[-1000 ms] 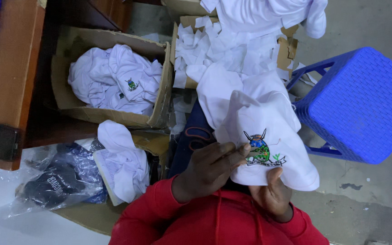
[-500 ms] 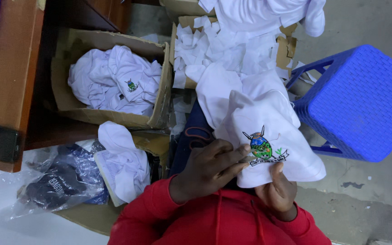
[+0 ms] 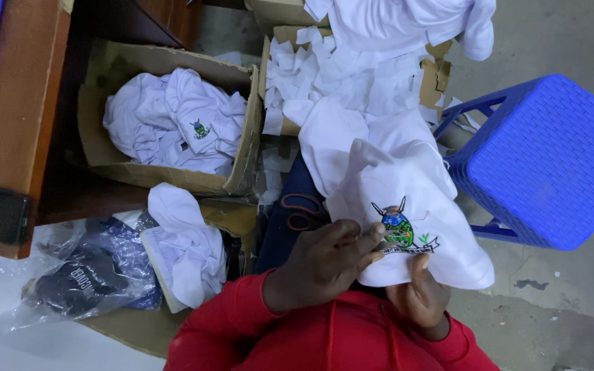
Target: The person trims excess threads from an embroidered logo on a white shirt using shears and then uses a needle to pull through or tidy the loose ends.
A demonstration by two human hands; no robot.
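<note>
The white garment point(image 3: 407, 206) with a colourful embroidered emblem point(image 3: 401, 232) lies over the person's lap, at about 5 o'clock from the frame centre. The left hand point(image 3: 324, 264) rests on the cloth at 9 o'clock from the emblem, its fingers point(image 3: 369, 240) bent and pinching the fabric edge just beside the stitching. The right hand point(image 3: 417, 295) is under the garment at 6 o'clock from the emblem; the thumb presses on the cloth from the front, so it grips the garment too, though the other fingers are hidden.

A pair of scissors point(image 3: 302, 209) with red handles lies on the dark cloth near the left hand, at 11 o'clock from it. In my judgement the main risk is there: they are partly covered by white fabric, so a blind reach could snag or cut the garment. The garment also hangs toward the blue stool point(image 3: 551, 158) at 3 o'clock and could slip onto the dusty floor point(image 3: 551, 302) if either grip loosens.
</note>
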